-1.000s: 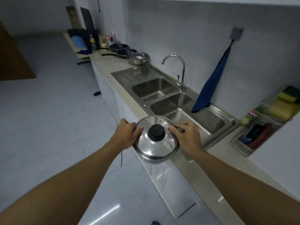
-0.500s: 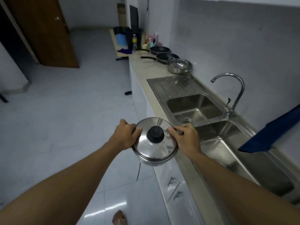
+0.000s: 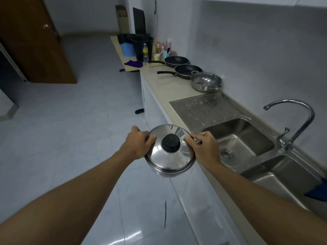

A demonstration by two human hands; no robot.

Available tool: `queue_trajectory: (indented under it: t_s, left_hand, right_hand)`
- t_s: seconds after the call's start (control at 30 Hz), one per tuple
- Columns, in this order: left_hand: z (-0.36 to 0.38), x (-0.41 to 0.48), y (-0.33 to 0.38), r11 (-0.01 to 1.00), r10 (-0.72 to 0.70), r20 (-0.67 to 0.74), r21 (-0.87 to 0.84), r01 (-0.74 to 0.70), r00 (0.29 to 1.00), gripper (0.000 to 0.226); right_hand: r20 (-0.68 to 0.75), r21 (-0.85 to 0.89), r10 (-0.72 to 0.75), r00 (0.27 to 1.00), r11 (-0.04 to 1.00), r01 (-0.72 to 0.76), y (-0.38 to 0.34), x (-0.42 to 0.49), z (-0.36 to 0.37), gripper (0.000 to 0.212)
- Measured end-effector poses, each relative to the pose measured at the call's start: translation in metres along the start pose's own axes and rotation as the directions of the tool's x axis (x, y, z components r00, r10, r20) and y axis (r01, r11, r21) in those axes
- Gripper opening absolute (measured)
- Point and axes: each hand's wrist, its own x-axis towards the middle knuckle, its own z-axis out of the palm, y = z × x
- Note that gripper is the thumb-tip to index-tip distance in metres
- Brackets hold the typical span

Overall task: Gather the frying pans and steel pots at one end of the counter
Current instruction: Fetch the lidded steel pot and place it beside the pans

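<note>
Two-handed grip, left hand (image 3: 136, 145), right hand (image 3: 205, 147), lidded steel pot (image 3: 169, 160)

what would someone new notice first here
A shiny lidded steel pot with a black knob is held out in the middle foreground, left hand and right hand gripping its sides. At the far end of the counter sit the farther frying pan, the nearer frying pan and an open steel pot. The double sink lies to the right.

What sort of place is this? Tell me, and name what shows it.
Probably a home kitchen: a double sink with a tap set in a long counter, two frying pans and a steel pot at its far end.
</note>
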Motion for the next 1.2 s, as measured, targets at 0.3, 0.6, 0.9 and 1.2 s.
queue_trajectory:
  t_s: [0.3,0.6,0.9,1.2]
  left_hand:
    - [-0.025,0.126,-0.073,1.0,-0.013,0.014,0.002,0.013,1.0,0.05]
    - [-0.057,0.295,-0.138,0.999,-0.05,0.007,0.003,0.05,0.999,0.05]
    - [-0.08,0.438,-0.198,1.0,-0.026,0.003,-0.008,0.026,1.0,0.047]
    - [-0.112,0.584,-0.267,0.999,0.042,0.055,-0.014,-0.041,0.998,0.049]
  right_hand:
    - [0.025,-0.041,-0.023,0.999,0.999,0.024,-0.022,0.12,0.091,0.028]
    - [0.04,-0.012,-0.014,0.999,1.0,0.015,-0.042,0.282,0.187,0.026]
    - [0.05,-0.022,-0.024,0.998,0.999,0.026,-0.056,0.415,0.264,0.027]
    - [-0.03,-0.03,0.044,0.999,0.999,-0.045,-0.079,0.527,0.349,0.03]
